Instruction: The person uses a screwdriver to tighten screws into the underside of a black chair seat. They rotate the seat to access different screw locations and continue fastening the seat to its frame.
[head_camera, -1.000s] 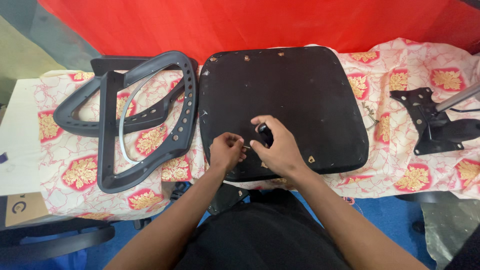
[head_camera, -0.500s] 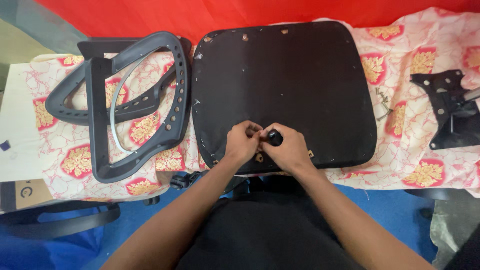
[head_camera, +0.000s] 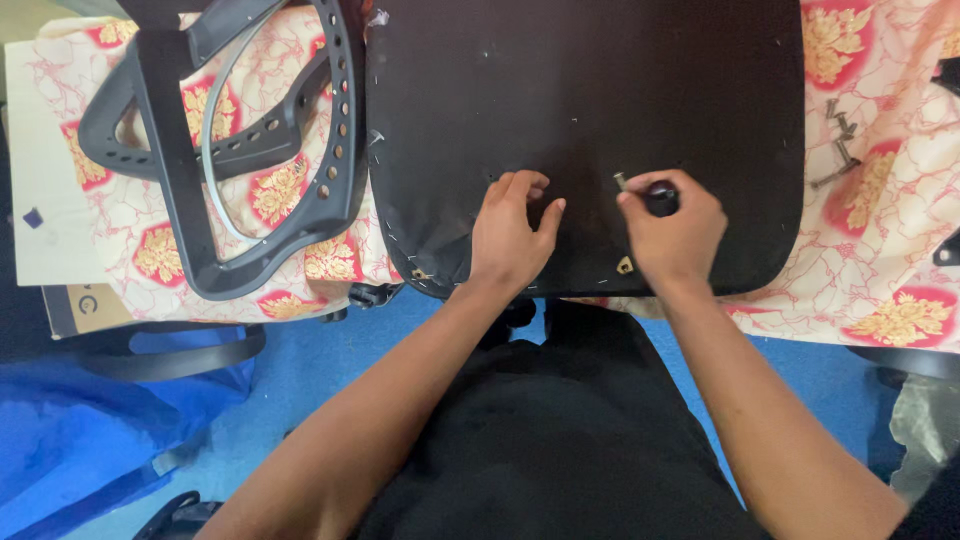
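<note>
A black chair seat base (head_camera: 590, 90) lies upside down on the cloth-covered table. My left hand (head_camera: 510, 235) rests on its near edge with the fingers spread and nothing in it. To the right, my right hand (head_camera: 675, 225) grips a small black-handled tool (head_camera: 660, 195) whose short metal tip (head_camera: 620, 181) points left, just above the seat surface. A brass-coloured fitting (head_camera: 625, 265) shows on the seat near my right wrist.
A dark grey chair back frame (head_camera: 230, 150) with a silver wire hoop lies at the left on the red floral cloth (head_camera: 880, 250). Several loose bolts (head_camera: 838, 140) lie at the right. A cardboard box (head_camera: 85, 305) sits at the table's left corner, and blue fabric covers the floor below.
The view has drawn closer to the seat. My hands, which were together at the seat's near edge, have parted; the right one has carried the tool to the right.
</note>
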